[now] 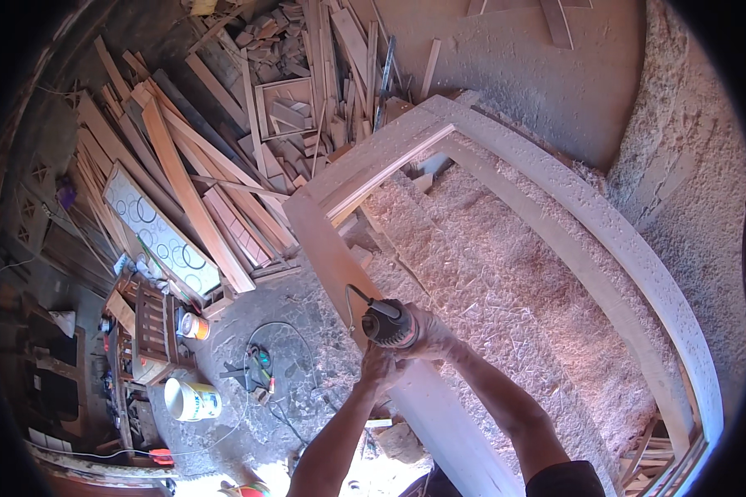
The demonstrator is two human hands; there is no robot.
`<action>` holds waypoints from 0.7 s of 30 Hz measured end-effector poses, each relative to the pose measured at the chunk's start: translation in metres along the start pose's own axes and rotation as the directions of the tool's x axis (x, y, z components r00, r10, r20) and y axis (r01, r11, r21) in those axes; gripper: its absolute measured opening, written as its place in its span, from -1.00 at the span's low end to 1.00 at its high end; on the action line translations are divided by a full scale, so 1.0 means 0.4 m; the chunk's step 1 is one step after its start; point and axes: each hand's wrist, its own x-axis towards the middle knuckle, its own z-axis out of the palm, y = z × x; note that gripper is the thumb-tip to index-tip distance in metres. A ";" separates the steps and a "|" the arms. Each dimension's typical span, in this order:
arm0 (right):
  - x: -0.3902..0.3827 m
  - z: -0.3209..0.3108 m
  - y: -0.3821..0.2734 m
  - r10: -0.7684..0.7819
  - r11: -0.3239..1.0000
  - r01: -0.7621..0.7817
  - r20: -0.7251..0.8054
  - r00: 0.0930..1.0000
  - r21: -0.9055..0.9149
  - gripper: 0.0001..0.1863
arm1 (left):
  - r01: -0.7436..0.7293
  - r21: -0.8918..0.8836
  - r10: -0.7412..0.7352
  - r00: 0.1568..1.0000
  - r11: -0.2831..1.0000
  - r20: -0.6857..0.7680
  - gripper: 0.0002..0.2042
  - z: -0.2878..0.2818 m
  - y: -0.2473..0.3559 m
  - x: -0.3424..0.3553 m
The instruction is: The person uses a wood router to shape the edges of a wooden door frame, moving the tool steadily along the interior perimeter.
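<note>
A corded router (389,323) with a dark round motor body stands upright on a pale wooden frame (336,261). My right hand (431,333) wraps around its far right side. On the near left side, my left hand (381,366) closes low on the router's body. The power cord (358,290) loops out of the top toward the left. Both hands hide the router's base and bit. Under them runs the frame's near long member, and a moulded strip (389,172) lines the inner edge of its far short member.
Wood shavings (506,282) cover the floor inside and beyond the frame. Boards and offcuts (174,182) lean in a heap at the back left. Left of me are a white bucket (192,400), a smaller tub (194,326), a wooden stool-like piece (151,321) and cables (282,414) on the floor.
</note>
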 end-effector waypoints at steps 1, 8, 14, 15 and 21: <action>0.009 0.000 0.004 0.007 1.000 -0.007 0.005 1.000 0.006 0.14 | -0.009 -0.016 0.009 1.000 1.000 -0.015 -0.32 -0.003 -0.006 0.006; 0.076 0.006 0.038 0.030 0.999 -0.030 -0.003 1.000 0.030 0.09 | -0.109 0.233 0.115 0.993 0.966 -0.016 -0.36 -0.021 -0.043 0.058; 0.134 0.004 0.008 0.037 0.998 -0.035 -0.024 0.999 0.056 0.04 | -0.155 0.246 0.170 0.985 0.957 -0.041 -0.45 -0.005 -0.147 0.115; 0.145 0.003 0.006 0.044 0.997 -0.043 -0.020 0.999 0.059 0.03 | -0.164 0.254 0.182 0.982 0.953 -0.052 -0.46 -0.006 -0.161 0.124; 0.210 0.001 0.006 0.013 0.988 -0.010 -0.018 1.000 0.156 0.02 | -0.173 0.247 0.182 0.983 0.953 -0.011 -0.47 -0.038 -0.196 0.182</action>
